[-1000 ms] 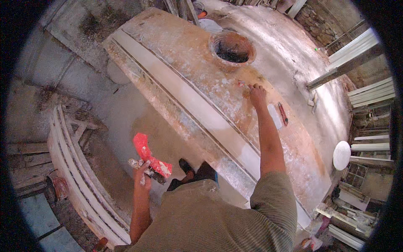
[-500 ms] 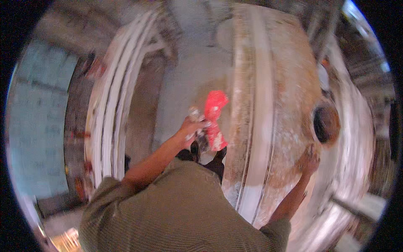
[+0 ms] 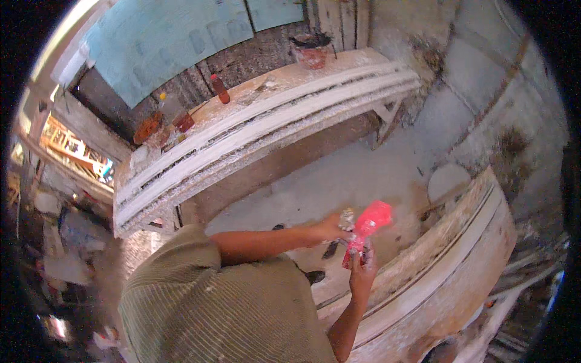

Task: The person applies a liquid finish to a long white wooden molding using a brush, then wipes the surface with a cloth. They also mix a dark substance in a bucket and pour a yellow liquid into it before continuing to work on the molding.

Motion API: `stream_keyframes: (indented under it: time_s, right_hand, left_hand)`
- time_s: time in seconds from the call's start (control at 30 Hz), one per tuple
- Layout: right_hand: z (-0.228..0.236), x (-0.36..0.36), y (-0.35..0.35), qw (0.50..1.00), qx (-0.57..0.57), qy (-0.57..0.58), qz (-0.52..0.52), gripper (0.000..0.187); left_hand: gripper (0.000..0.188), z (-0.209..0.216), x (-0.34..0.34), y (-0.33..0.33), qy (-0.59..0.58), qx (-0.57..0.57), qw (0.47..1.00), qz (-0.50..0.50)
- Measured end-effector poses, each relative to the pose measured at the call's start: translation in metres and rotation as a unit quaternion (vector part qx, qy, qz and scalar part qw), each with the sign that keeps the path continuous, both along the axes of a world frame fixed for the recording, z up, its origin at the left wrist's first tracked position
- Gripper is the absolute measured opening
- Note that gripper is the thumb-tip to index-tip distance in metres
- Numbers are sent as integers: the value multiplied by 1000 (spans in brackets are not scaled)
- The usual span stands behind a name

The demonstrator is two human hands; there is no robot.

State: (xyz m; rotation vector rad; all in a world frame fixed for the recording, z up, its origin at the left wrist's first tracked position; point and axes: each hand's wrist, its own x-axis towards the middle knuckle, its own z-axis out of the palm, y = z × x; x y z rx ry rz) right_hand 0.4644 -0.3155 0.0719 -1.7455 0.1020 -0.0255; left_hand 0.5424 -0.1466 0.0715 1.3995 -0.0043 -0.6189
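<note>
In front of my body, both hands are at a bright pink-red plastic bag (image 3: 374,216), narrowed in the middle and smeared with white. My left hand (image 3: 331,231) reaches in from the left, its fingers closed at the bag's narrow part. A small whitish crumpled lump (image 3: 346,219) shows by the left fingers; I cannot tell what it is. From below, my right hand (image 3: 363,266) grips the bag's lower end, and its fingers carry whitish smears.
Beyond lies a long bench (image 3: 266,127) with white-coated strips along it. On its back edge stand a red bottle (image 3: 219,89) and a reddish bucket (image 3: 312,55). A second bench (image 3: 448,260) runs along the right, with a round container (image 3: 440,351) near its lower end.
The view has swung left, toward the long bench. My right hand has left the right-hand bench by the round container and come to the bag, which my left hand still holds.
</note>
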Motion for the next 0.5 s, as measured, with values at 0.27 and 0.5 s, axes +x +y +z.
stream_keyframes:
  time_s: [0.27,0.5]
  right_hand:
    - [21,113,100,989,-76,64,114,41]
    - [-17,247,261,987,-19,-32,154,38]
  left_hand:
    - [31,-33,31,192,40,-143,950,276]
    - [31,-21,70,345,20,-215,889,403]
